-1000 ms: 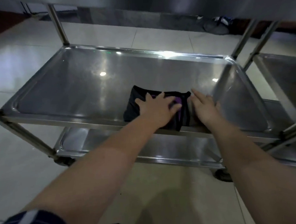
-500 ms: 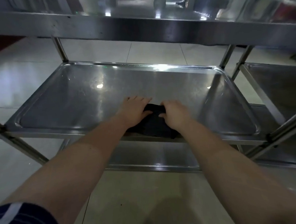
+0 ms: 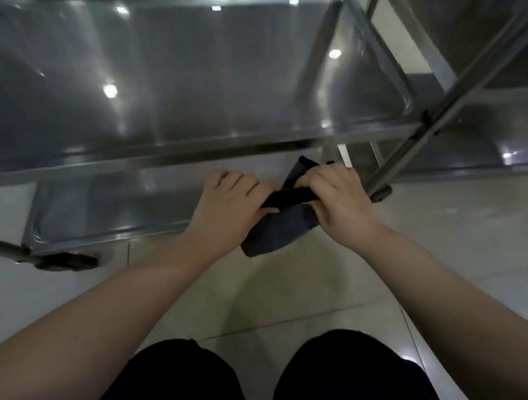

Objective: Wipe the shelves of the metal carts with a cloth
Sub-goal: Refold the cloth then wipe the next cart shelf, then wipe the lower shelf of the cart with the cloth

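The left hand and right hand hold the dark cloth between them, fingers curled tight round its bunched ends. The cloth is off the shelf, held at the metal cart's near edge, above the tiled floor.
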Motion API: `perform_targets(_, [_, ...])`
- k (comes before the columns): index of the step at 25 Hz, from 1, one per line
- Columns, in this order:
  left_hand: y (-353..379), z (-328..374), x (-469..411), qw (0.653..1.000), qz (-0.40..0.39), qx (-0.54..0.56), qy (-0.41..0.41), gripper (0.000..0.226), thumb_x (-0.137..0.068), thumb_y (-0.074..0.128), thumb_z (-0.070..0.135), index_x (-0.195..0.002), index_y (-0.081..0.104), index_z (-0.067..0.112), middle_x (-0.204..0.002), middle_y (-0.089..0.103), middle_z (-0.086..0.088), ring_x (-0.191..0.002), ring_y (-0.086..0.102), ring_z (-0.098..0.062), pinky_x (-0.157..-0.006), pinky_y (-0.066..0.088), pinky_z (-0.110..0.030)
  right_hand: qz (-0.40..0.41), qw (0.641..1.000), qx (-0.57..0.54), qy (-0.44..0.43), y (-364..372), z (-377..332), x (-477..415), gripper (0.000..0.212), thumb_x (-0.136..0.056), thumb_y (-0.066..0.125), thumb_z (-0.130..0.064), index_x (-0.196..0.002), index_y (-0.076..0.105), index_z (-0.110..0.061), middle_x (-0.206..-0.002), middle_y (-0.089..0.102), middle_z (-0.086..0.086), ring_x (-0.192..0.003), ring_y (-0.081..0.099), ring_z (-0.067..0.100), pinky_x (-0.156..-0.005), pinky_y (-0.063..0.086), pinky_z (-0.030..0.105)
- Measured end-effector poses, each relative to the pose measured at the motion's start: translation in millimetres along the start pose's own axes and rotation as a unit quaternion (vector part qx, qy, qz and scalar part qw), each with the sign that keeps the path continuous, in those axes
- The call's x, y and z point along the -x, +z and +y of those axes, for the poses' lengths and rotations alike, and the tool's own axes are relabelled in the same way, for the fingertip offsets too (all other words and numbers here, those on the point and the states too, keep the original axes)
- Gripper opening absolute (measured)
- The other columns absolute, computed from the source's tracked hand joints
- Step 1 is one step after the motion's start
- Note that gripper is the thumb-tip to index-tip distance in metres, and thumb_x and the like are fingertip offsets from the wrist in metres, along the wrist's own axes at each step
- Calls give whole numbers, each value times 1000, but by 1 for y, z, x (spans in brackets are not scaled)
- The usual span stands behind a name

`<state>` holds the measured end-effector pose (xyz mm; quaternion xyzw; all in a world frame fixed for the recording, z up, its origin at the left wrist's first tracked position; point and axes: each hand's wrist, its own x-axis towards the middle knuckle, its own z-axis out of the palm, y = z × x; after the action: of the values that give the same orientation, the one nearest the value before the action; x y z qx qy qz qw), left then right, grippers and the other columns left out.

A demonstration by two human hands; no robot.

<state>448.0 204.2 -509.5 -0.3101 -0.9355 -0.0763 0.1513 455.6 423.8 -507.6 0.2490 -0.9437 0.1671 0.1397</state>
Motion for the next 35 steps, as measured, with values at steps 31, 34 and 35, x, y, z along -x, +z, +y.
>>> perform_targets(31, [288, -87, -25, 912, -228, -18, -342, 55, -92, 0, 61, -146, -11, 57, -162, -14, 15, -149, -17, -25, -108, -11, -71, -246, 933, 85, 250, 279, 208, -157, 67, -83, 13, -84, -144, -3, -62, -163, -13, -7, -144, -19, 46, -103, -9, 77])
perform_targets(34, [288, -91, -25, 910, -223, -11, -350, 56, -90, -1, 63, -146, -11, 59, -162, -14, 16, -149, -16, -23, -108, -11, -71, -244, 933, 87, 249, 279, 212, -160, 68, -84, 14, -83, -146, -2, -60, -163, -12, -7, -145, -17, 44, -105, -8, 76])
perform_targets(35, [289, -91, -26, 909, -223, -8, -352, 56, -90, -2, 64, -145, -12, 59, -162, -15, 16, -149, -17, -23, -108, -11, -70, -236, 936, 86, 248, 277, 210, -146, 67, -84, 13, -83, -145, -3, -60, -163, -12, -8, -145, -17, 43, -105, -8, 75])
